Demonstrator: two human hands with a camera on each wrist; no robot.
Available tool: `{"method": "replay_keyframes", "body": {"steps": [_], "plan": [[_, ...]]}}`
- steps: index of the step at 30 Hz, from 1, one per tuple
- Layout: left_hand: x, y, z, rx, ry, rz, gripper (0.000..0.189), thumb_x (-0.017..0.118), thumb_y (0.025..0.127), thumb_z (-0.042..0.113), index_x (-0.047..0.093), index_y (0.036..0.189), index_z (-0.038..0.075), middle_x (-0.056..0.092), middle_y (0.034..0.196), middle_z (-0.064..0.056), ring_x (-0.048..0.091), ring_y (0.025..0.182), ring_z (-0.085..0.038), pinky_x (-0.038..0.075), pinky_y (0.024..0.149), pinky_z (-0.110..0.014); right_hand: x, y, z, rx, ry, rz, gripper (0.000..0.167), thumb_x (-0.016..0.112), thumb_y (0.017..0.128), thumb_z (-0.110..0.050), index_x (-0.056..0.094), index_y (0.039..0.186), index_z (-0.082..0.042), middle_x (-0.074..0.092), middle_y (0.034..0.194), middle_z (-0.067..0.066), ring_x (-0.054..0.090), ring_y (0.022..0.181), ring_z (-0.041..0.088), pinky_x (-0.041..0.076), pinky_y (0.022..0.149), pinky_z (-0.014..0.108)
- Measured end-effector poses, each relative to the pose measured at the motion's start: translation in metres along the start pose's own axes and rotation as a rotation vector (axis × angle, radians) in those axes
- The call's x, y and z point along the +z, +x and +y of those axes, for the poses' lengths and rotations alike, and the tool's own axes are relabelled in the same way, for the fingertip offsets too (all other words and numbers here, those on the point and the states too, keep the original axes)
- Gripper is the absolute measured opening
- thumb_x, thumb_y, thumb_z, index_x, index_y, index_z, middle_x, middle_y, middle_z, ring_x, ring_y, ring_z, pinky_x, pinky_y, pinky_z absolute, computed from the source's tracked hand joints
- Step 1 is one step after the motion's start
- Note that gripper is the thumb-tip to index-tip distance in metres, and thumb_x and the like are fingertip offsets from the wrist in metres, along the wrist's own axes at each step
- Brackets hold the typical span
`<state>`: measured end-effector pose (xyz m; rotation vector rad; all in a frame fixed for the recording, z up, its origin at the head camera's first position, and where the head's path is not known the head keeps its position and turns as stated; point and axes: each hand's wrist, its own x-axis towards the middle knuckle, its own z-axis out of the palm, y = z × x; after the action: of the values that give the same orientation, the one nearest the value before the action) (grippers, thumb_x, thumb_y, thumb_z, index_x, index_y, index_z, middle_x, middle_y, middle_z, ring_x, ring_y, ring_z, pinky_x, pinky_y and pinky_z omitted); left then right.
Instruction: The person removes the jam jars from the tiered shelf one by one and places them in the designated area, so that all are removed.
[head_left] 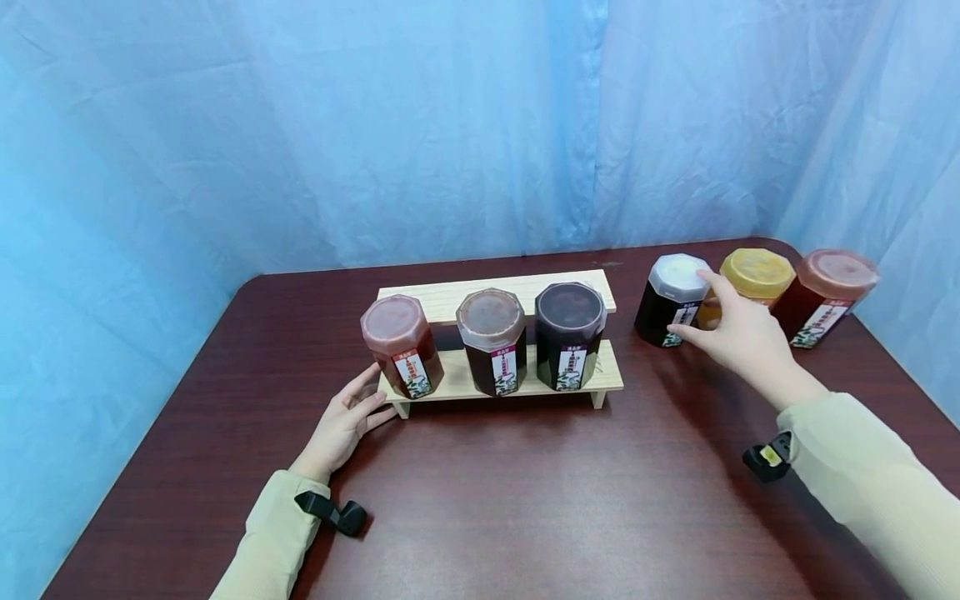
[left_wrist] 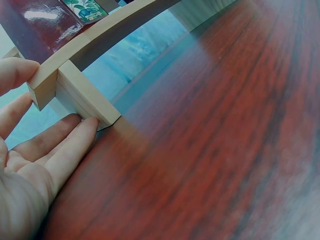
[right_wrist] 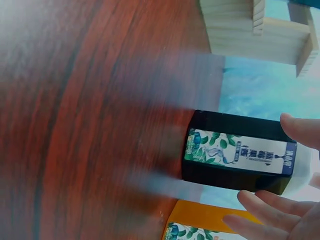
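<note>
My left hand (head_left: 341, 429) rests its fingertips on the left end of a two-tier wooden stand (head_left: 611, 364); in the left wrist view its extended fingers (left_wrist: 70, 145) meet the board end and leg. On the lower tier stand a red-brown jar (head_left: 423, 358), a dark jar with a brownish lid (head_left: 483, 360) and a darker jar (head_left: 558, 354). To the right, my right hand (head_left: 742, 333) spreads around a black jar with a white lid (right_wrist: 240, 120), thumb before its label and forefinger by the lid. The jar stands upright on the table.
Right of the black jar stand a yellow jar (head_left: 757, 271) and a red jar (head_left: 802, 308), close together near the table's (head_left: 525, 500) right edge. A blue curtain (head_left: 420, 125) hangs behind and along both sides. Each wrist carries a small black camera.
</note>
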<state>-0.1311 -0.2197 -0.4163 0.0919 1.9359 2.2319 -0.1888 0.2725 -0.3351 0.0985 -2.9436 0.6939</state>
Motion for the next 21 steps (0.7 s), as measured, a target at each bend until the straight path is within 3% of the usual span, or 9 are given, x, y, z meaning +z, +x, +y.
{"method": "replay_keyframes", "body": {"steps": [9, 13, 21], "plan": [[0.0, 0.001, -0.001, -0.009, 0.004, 0.001, 0.062, 0.044, 0.095, 0.0, 0.015, 0.151, 0.002, 0.032, 0.136, -0.023, 0.058, 0.102, -0.005, 0.053, 0.087, -0.028, -0.001, -0.013, -0.005, -0.015, 0.02, 0.035, 0.082, 0.069, 0.082, -0.048, 0.034, 0.142, -0.005, 0.062, 0.108, 0.03, 0.06, 0.092, 0.045, 0.046, 0.072, 0.058], [0.0, 0.001, -0.002, -0.011, -0.002, -0.003, 0.063, 0.044, 0.096, 0.0, 0.014, 0.151, 0.001, 0.027, 0.14, -0.027, 0.058, 0.103, -0.004, 0.053, 0.087, -0.027, 0.0, -0.019, -0.01, -0.031, 0.042, 0.031, 0.08, 0.069, 0.082, -0.048, 0.036, 0.14, -0.005, 0.062, 0.11, 0.027, 0.063, 0.092, 0.042, 0.046, 0.073, 0.057], [-0.001, 0.0, -0.002, -0.001, 0.012, 0.004, 0.062, 0.045, 0.095, 0.001, 0.016, 0.15, 0.001, 0.037, 0.131, -0.021, 0.06, 0.102, -0.006, 0.053, 0.087, -0.028, 0.004, -0.028, -0.02, -0.069, 0.088, 0.045, 0.075, 0.069, 0.082, -0.048, 0.042, 0.137, -0.006, 0.064, 0.107, 0.024, 0.066, 0.09, 0.038, 0.047, 0.075, 0.057]]}}
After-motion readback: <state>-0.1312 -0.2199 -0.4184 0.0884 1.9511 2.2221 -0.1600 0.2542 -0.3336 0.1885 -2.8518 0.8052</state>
